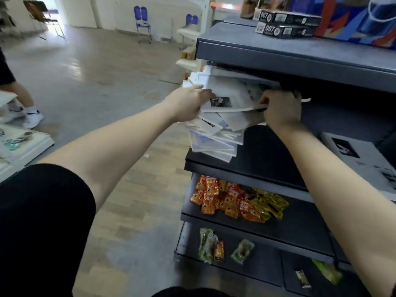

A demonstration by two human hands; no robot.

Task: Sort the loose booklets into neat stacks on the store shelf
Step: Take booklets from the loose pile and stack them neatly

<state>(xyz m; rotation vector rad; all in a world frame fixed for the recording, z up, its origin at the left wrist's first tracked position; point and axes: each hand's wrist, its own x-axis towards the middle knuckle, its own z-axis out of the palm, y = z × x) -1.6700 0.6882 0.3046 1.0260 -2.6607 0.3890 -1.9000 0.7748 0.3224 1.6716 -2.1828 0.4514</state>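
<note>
Where booklets (pixel 214 138) pile, upper shelf (pixel 300 58) overhangs, snack packets (pixel 227 198) below

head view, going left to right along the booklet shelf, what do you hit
bare left hand, messy pile of white paper booklets, bare right hand, flat grey booklet with a black photo

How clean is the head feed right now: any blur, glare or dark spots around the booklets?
Head view: the booklet pile, the left hand and the right hand are softly motion-blurred; the recess under the upper shelf is in deep shadow; glare streaks the floor at left; the wide-angle lens bows the shelf edges.
</note>
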